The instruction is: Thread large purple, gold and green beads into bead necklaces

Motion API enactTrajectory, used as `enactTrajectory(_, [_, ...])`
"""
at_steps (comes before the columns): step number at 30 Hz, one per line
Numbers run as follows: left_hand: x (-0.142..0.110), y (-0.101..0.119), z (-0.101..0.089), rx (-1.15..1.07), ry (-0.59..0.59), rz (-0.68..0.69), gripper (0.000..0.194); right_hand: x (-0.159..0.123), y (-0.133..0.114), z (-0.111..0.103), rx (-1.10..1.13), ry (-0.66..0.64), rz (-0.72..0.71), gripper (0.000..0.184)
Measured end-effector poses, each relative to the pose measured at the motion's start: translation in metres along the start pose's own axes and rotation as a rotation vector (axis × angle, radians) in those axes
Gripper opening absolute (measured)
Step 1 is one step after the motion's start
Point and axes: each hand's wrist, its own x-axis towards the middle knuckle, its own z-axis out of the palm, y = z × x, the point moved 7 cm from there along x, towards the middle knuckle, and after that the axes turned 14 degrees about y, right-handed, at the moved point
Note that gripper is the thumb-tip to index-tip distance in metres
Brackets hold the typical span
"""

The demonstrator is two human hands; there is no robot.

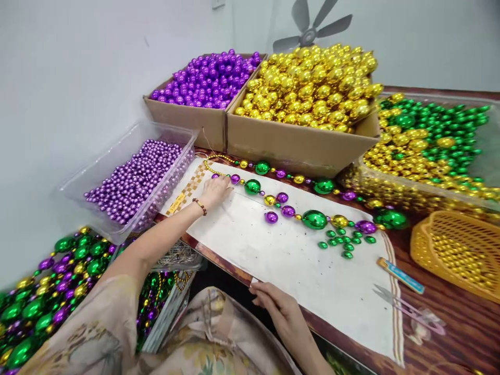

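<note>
My left hand (216, 192) reaches to the far left of the white cloth (250, 239), its fingers closed on the near side of a bead strand beside a purple bead (235, 178). A thin line, thread or needle, shows by the fingertips. The strand doubles back, with large green beads (314, 219), gold beads (339, 221) and purple beads (366, 226). My right hand (279, 304) is at the cloth's front edge, fingers bent together; what is at their tips is not clear. Loose purple beads (271, 217) and several small green beads (347, 240) lie near the strand.
Behind are boxes of purple balls (207, 83) and gold balls (312, 94). A clear tub (91, 156) stands left, another tub (484, 156) right. A yellow basket (424, 234), blue cutter (404, 276) and pink scissors (414, 310) lie right. Finished-looking strands (58, 276) pile lower left.
</note>
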Motion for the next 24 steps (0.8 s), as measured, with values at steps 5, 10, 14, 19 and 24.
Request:
enactTrajectory(5, [0.011, 0.005, 0.007, -0.064, 0.009, -0.107, 0.021, -0.001, 0.002, 0.004, 0.003, 0.014, 0.006, 0.034])
enactTrajectory(10, [-0.004, 0.025, -0.024, -0.357, 0.032, -0.182, 0.018, 0.017, -0.019, -0.007, 0.057, 0.040, -0.005, 0.036])
enactTrajectory(14, [-0.048, 0.063, -0.061, -1.074, 0.043, -0.258, 0.018, 0.050, -0.052, -0.010, 0.263, 0.128, 0.015, 0.043])
enactTrajectory(19, [-0.089, 0.089, -0.077, -1.250, 0.128, -0.380, 0.018, 0.082, -0.085, 0.033, 0.516, -0.001, 0.013, 0.057])
enactTrajectory(24, [-0.111, 0.104, -0.073, -1.255, 0.128, -0.460, 0.020, 0.069, -0.079, 0.016, 0.468, 0.204, -0.024, 0.021])
